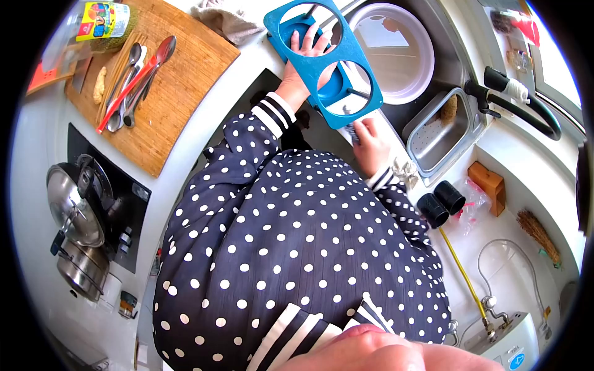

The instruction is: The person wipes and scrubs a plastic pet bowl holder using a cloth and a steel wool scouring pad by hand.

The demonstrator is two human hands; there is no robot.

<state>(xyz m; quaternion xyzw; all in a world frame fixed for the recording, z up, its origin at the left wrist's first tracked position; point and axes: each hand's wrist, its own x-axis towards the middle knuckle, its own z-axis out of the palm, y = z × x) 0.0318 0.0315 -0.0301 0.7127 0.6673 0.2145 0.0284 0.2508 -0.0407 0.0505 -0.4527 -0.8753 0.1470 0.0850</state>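
Note:
A blue rack (366, 68) with two large round holes is tilted over the counter edge beside the sink. My left hand (303, 59) reaches inside it, its fingers showing through the upper hole and holding the rack between its top plate and lower part. Close to the rack's lower end, my right hand (371, 147) is closed with curled fingers. A small grey, crumpled-looking thing (352, 133) shows at its fingers, mostly hidden, and I cannot tell its kind.
A white basin (427, 68) of water stands in the sink, near a metal strainer tray (434, 133) and a black faucet (544, 120). Spoons and chopsticks lie on the wooden cutting board (185, 68). Pots (80, 272) stand at the left; black cups (432, 210) at the right.

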